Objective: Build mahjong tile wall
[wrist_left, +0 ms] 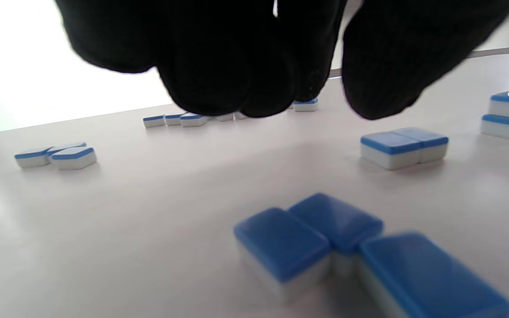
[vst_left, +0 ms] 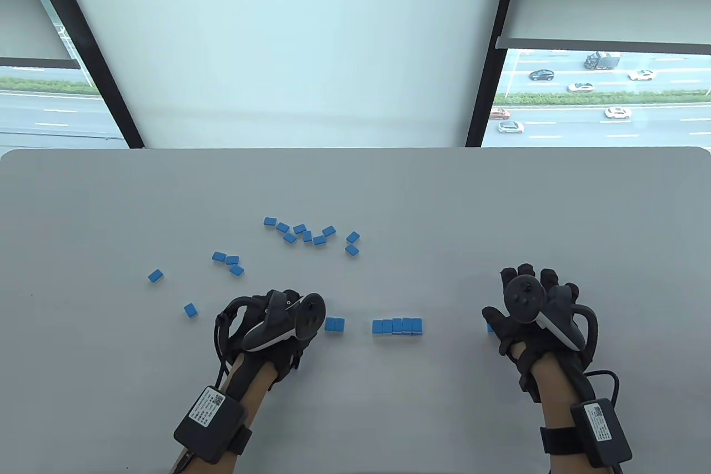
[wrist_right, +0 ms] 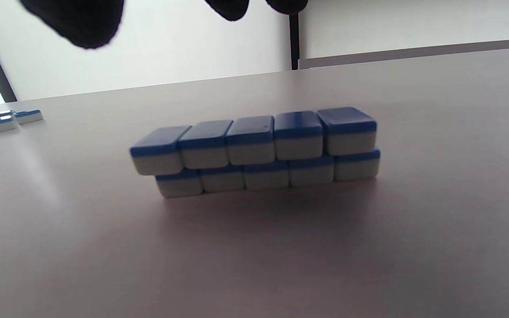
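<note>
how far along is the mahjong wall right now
Early. Done: a two-layer wall section, five tiles long, its top row shifted sideways. A pair of tiles lies near it. In hand: nothing; the left hand hovers over three tiles, and the right hand is spread over the table. Left: many loose tiles lie scattered.

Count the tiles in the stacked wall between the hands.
10 tiles in the wall: five in the top row, five in the bottom row beneath. Any behind it would be hidden.
</note>
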The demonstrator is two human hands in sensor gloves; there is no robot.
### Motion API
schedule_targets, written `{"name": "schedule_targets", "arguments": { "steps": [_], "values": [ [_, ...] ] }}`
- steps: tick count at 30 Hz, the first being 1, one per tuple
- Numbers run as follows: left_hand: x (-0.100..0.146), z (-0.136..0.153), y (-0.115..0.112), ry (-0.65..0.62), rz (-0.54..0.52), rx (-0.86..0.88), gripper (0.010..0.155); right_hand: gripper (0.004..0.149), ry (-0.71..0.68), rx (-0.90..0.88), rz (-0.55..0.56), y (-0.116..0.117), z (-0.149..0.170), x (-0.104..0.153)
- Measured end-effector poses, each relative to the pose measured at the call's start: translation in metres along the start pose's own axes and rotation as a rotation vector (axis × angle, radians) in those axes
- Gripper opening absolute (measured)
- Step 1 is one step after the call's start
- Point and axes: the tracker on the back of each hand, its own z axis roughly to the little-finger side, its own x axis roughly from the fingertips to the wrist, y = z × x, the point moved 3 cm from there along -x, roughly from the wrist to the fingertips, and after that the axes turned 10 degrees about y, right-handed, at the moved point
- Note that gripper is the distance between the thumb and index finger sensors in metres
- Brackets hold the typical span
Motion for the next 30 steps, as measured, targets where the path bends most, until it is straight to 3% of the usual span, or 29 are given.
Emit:
{"name": "schedule_targets", "arguments": {
  "steps": [4,9,30],
  "values": [
    [-0.001,0.008,-0.014,0.059,0.162,-0.060,0.063,0.082,-0.005,0.006,-0.006,0.002,-0.002,0.000],
    [-0.002,0.014,-0.022,0.043,0.237,-0.029,0.061,0.082,-0.008,0.007,-0.006,0.002,-0.003,0.001],
    [-0.006,0.010,-0.024,0.033,0.194,-0.024,0.052,0.082,-0.007,0.007,-0.007,0.002,-0.003,0.001]
  ]
}}
